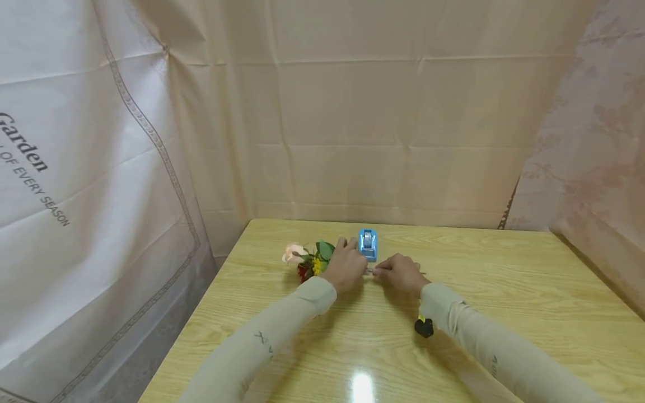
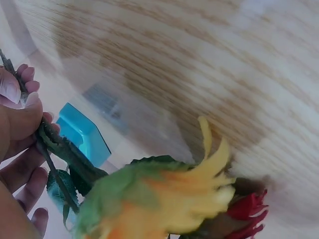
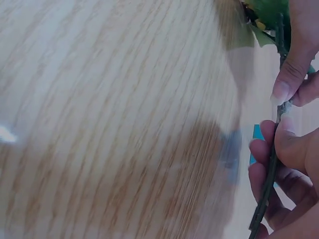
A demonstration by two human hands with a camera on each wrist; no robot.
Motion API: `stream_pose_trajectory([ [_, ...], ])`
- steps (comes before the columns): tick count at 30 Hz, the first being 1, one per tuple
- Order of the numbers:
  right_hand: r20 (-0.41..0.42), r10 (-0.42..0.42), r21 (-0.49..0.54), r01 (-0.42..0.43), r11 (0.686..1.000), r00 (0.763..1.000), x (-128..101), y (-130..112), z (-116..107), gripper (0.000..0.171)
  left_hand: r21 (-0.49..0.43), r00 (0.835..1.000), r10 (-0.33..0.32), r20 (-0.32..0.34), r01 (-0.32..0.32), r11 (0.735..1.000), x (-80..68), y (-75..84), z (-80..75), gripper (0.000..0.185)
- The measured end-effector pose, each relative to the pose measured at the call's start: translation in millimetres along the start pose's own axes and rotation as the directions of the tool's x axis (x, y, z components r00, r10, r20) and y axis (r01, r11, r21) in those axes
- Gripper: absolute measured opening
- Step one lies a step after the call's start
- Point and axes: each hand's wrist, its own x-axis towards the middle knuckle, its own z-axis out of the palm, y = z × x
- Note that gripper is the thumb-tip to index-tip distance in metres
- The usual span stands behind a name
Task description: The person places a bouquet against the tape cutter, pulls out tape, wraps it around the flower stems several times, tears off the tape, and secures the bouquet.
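My left hand (image 1: 346,267) grips a small bunch of artificial flowers by the stems. The blooms stick out to its left: a pale pink rose (image 1: 293,253), a yellow flower (image 2: 164,199) and a red flower (image 2: 249,211), with green leaves among them. Just to the right, my right hand (image 1: 401,273) pinches the dark green stems (image 3: 269,181) between thumb and fingers. In the right wrist view both thumbs almost meet, and a shiny clear bit of tape (image 3: 282,108) shows on the stems between them. A blue tape dispenser (image 1: 368,245) stands right behind the hands.
The hands work over a wooden table (image 1: 504,291). A small black object (image 1: 424,327) with a yellow part lies by the right sleeve. Beige cloth (image 1: 353,112) hangs behind the table, with a printed white cloth (image 1: 75,168) on the left.
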Motion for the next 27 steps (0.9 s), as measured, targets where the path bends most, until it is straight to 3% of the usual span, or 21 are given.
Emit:
stream_pose_trajectory([
  [9,-0.057,-0.016,-0.029,0.015,0.999,0.998,2.9,1.0,1.6,0.019,-0.029,1.0,0.024,0.016,-0.024,0.999,2.8,-2.5,0.0,0.015],
  [17,-0.092,-0.026,-0.001,0.026,1.0,0.995,3.5,6.0,4.0,0.017,-0.158,0.989,0.08,0.122,-0.06,0.986,5.7,-13.1,6.0,0.021],
  [27,-0.098,-0.007,0.06,0.013,0.998,0.995,4.4,5.3,5.1,0.015,-0.328,0.953,0.028,0.3,0.076,0.942,20.6,-21.9,-0.3,0.024],
])
